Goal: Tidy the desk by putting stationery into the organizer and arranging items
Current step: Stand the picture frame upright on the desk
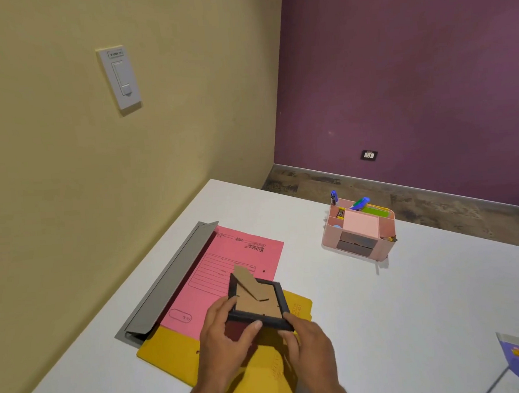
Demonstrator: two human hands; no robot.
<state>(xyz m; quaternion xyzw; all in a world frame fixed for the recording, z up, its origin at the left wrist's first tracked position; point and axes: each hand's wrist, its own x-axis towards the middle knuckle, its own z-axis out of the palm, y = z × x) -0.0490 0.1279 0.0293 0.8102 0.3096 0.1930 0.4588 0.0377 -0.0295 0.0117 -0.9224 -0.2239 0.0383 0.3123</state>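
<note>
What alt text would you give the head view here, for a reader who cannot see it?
Both hands, left hand and right hand, hold a black picture frame back-side up, cardboard stand raised, above a pink folder lying on a yellow folder on a white desk. A pink organizer with pens stands farther right.

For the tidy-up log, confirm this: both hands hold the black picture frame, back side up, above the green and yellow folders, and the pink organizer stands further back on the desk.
One detail is wrong: the upper folder is pink, not green. The head view shows both the left hand and right hand holding the black picture frame, back side up, above the pink folder and yellow folder, with the pink organizer further back on the desk.
</note>
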